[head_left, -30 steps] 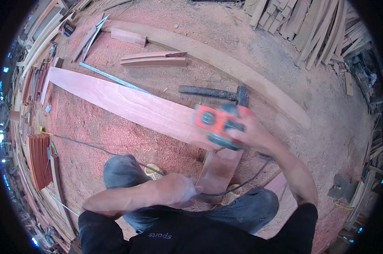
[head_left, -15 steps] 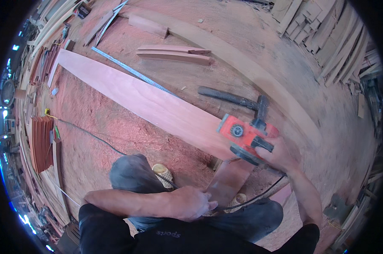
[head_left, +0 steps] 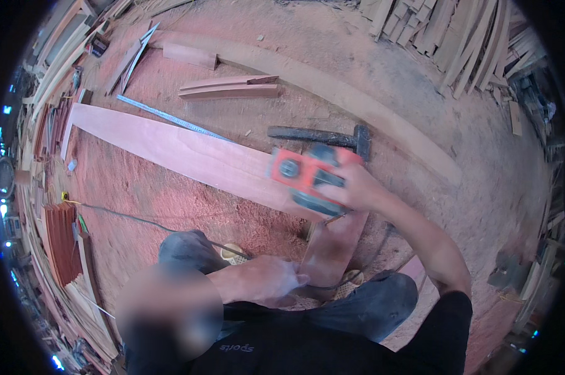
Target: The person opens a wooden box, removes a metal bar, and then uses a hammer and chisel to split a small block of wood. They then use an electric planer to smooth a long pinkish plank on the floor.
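My right hand (head_left: 354, 185) is closed round the handle of a red and black electric hand planer (head_left: 295, 164), slightly blurred. The planer lies over the near right end of a long, pinkish tapered wooden board (head_left: 170, 145), which stretches away to the far left. Beneath that end, a shorter brown board (head_left: 333, 247) slopes down toward my lap. My left hand (head_left: 271, 277) is closed above my lap, beside the short board's lower end. A dark power cord (head_left: 142, 217) runs into this hand from the left and comes out on its right. The board's underside is hidden.
A hammer (head_left: 320, 134) lies just beyond the planer. A steel ruler (head_left: 170, 115) lies along the board's far edge. Beyond are wood offcuts (head_left: 229, 89) and a long curved plank (head_left: 357, 103). Stacked timber (head_left: 445, 37) stands far right, brown pieces (head_left: 60, 244) left.
My right hand has pushed the planer leftward along the board from its right end. The whole view has shifted somewhat. My left hand stays above my lap with the cord.
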### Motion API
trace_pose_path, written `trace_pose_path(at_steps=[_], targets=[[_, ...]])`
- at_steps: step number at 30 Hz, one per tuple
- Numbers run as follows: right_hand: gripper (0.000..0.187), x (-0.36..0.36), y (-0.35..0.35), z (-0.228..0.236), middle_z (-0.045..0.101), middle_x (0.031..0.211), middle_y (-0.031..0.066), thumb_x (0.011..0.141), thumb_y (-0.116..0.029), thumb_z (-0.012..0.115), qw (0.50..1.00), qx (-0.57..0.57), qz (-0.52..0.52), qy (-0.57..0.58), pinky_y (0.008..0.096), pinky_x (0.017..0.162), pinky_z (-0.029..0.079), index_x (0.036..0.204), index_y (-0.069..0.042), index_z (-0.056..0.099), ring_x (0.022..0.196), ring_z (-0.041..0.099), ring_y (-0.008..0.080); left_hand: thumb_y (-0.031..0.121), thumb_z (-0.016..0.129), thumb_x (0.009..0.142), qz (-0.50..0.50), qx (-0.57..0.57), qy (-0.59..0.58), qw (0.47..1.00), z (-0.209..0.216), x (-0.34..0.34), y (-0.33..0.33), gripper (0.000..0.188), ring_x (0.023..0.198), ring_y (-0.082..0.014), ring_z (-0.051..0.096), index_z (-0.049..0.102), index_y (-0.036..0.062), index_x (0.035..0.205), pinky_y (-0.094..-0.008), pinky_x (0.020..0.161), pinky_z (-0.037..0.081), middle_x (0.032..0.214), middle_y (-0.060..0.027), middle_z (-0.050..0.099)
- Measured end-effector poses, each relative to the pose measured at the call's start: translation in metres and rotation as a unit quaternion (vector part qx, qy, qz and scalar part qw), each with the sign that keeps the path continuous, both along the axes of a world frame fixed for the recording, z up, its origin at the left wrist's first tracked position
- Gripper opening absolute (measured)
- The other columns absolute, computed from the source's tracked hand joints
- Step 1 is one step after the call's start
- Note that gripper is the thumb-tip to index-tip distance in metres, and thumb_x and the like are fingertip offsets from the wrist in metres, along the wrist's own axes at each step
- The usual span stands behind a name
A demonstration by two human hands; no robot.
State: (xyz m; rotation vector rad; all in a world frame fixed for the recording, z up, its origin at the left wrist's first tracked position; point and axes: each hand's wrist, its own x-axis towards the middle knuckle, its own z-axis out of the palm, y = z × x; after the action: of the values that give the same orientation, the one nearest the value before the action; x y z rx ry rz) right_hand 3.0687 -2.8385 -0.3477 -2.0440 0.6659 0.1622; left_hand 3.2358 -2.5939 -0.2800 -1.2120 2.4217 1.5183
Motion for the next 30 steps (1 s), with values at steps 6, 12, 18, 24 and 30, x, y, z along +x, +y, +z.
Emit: trace_pose_path(at_steps=[6, 12, 18, 24, 30], targets=[[0.043, -0.196, -0.012, -0.007, 0.075, 0.099, 0.0187, 0.083, -0.040, 0.077, 0.983, 0.007, -0.118, 0.139, 0.0448, 0.090, 0.056, 0.113, -0.010, 0.080, 0.101, 0.073, 0.0319, 0.032, 0.071, 0.094, 0.024, 0.002, 0.054, 0.998, -0.004, -0.005, 0.008, 0.063, 0.104, -0.0454, 0.069, 0.053, -0.0028, 0.142, -0.0525, 0.083, 0.060, 0.114, -0.0232, 0.065], [0.036, -0.210, -0.028, -0.014, 0.074, 0.080, 0.0150, 0.080, -0.036, 0.077, 0.987, -0.037, -0.131, 0.087, 0.0399, 0.075, 0.056, 0.098, -0.005, 0.080, 0.075, 0.073, 0.0272, 0.033, 0.070, 0.095, 0.037, 0.019, 0.044, 0.998, -0.002, -0.010, 0.003, 0.064, 0.105, -0.0436, 0.070, 0.050, -0.0017, 0.145, -0.0519, 0.084, 0.061, 0.119, -0.0231, 0.065], [0.039, -0.132, -0.021, 0.006, 0.073, 0.077, 0.0153, 0.080, -0.041, 0.077, 0.987, 0.032, -0.120, 0.104, 0.0411, 0.072, 0.056, 0.097, -0.006, 0.080, 0.075, 0.074, 0.0284, 0.034, 0.068, 0.096, 0.002, 0.054, 0.021, 0.998, 0.003, -0.009, -0.003, 0.061, 0.106, -0.0423, 0.070, 0.051, 0.0019, 0.145, -0.0515, 0.084, 0.061, 0.119, -0.0240, 0.065], [0.043, -0.064, -0.007, 0.009, 0.074, 0.081, 0.0206, 0.083, -0.048, 0.074, 0.996, -0.002, -0.085, 0.036, 0.0443, 0.073, 0.058, 0.099, -0.008, 0.080, 0.080, 0.075, 0.0381, 0.033, 0.069, 0.096, -0.017, 0.039, 0.033, 0.999, 0.011, -0.013, -0.007, 0.055, 0.108, -0.0433, 0.069, 0.056, 0.0013, 0.139, -0.0520, 0.084, 0.061, 0.117, -0.0238, 0.065], [0.062, 0.031, 0.008, -0.009, 0.076, 0.086, 0.0206, 0.088, -0.069, 0.064, 0.996, -0.052, -0.066, -0.033, 0.0452, 0.075, 0.061, 0.109, -0.013, 0.081, 0.084, 0.077, 0.0314, 0.033, 0.074, 0.092, -0.023, 0.041, 0.012, 0.999, 0.022, -0.021, -0.008, 0.060, 0.104, -0.0426, 0.070, 0.057, 0.0028, 0.141, -0.0513, 0.084, 0.060, 0.116, -0.0236, 0.065]])
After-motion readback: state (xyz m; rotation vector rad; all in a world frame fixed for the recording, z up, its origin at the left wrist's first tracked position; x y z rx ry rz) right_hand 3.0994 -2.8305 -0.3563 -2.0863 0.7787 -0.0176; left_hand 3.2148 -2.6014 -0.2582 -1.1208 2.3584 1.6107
